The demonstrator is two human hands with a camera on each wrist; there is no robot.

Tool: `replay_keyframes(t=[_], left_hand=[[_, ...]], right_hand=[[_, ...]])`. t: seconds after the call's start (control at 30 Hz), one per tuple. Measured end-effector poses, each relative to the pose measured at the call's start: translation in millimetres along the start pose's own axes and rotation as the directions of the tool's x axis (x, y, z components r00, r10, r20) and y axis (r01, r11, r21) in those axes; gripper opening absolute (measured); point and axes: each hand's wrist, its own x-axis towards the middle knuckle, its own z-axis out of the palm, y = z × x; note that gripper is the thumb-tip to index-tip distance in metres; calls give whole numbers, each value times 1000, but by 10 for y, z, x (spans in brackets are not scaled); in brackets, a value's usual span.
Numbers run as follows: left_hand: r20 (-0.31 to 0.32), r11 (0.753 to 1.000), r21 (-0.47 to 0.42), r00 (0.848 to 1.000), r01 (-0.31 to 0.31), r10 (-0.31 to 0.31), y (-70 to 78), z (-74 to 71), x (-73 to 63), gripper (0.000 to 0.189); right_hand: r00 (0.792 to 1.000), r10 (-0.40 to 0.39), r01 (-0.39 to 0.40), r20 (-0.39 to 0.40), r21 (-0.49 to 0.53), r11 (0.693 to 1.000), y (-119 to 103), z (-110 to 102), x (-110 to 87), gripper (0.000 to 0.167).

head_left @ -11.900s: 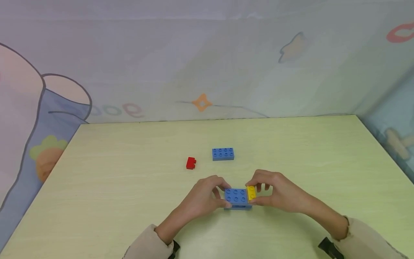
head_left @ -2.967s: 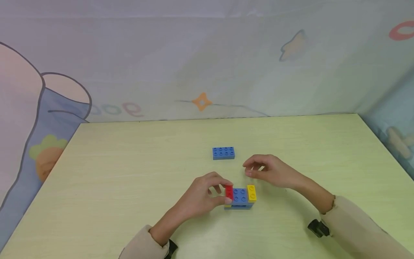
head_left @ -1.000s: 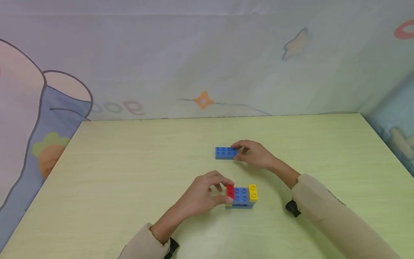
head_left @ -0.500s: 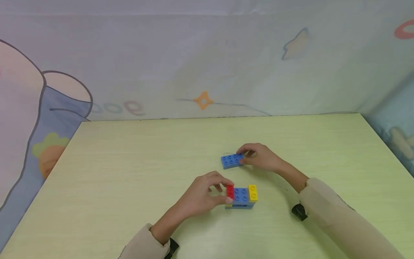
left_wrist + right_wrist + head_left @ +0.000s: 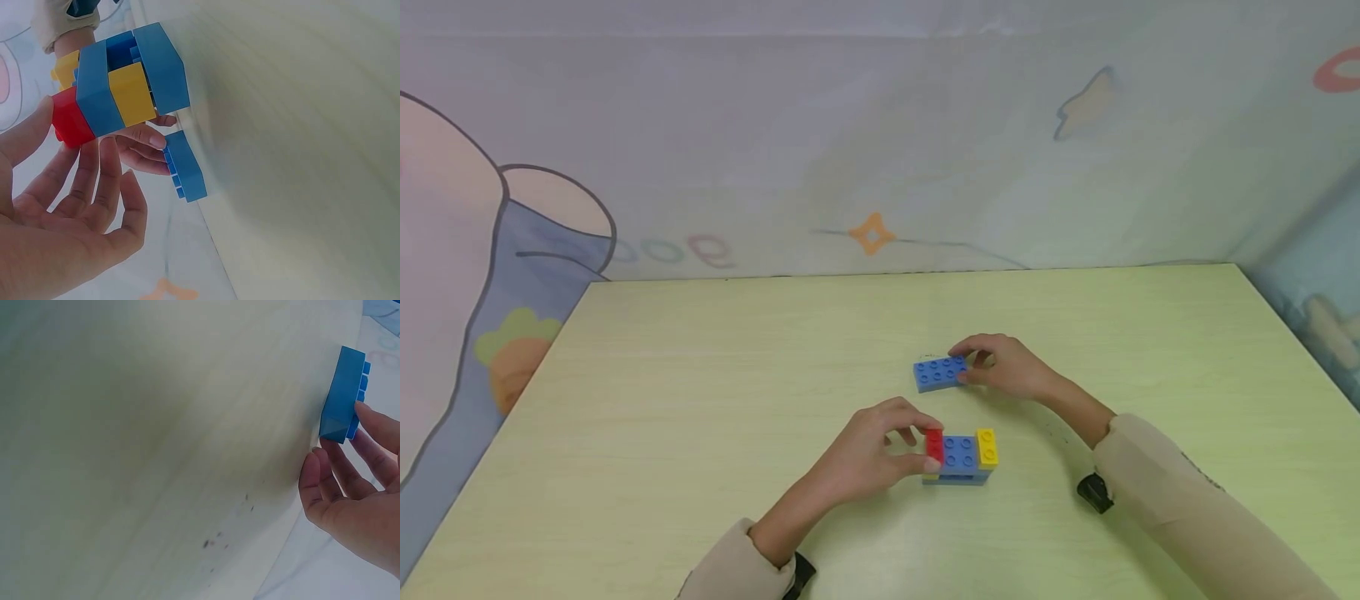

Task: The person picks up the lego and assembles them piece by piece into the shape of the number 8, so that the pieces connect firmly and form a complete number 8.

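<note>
My left hand (image 5: 880,446) pinches a small red brick (image 5: 933,447) between thumb and index finger. That brick sits on the left end of a stack, on its upper blue brick (image 5: 958,452). A yellow brick (image 5: 987,447) caps the stack's right end. In the left wrist view, another yellow brick (image 5: 131,94) lies between the upper blue brick and the bottom blue brick (image 5: 162,69). Farther back, my right hand (image 5: 1011,367) holds the right end of a loose blue brick (image 5: 936,374) with two rows of studs, slightly angled on the table.
The pale wooden table (image 5: 700,400) carries the stack near its middle. Behind it hangs a printed cloth (image 5: 760,150). Small dark specks (image 5: 209,542) mark the tabletop near my right hand.
Over the earlier frames the red brick moved from the table onto the stack. My right hand left the yellow brick, took the loose blue brick and drew it nearer; the last half second is nearly still.
</note>
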Motion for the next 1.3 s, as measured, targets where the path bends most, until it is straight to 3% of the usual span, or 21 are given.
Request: replay_keyframes(t=[0.6,1.0,1.3], left_hand=[[-5,1000,-6,1000,3,-3,13,16,-8,32],[-5,1000,-11,1000,5,-5,10,11,4,33],[-14,1000,-6,1000,-11,11,3,8,-1,33]], right_hand=[[1000,6,-8,-22,-70,998,18,37,-44,33],[1000,3,-4,-15,-58,998,3,-6,-108,33],[998,-55,54,-5,-36,998,-78,-66,-225,33]])
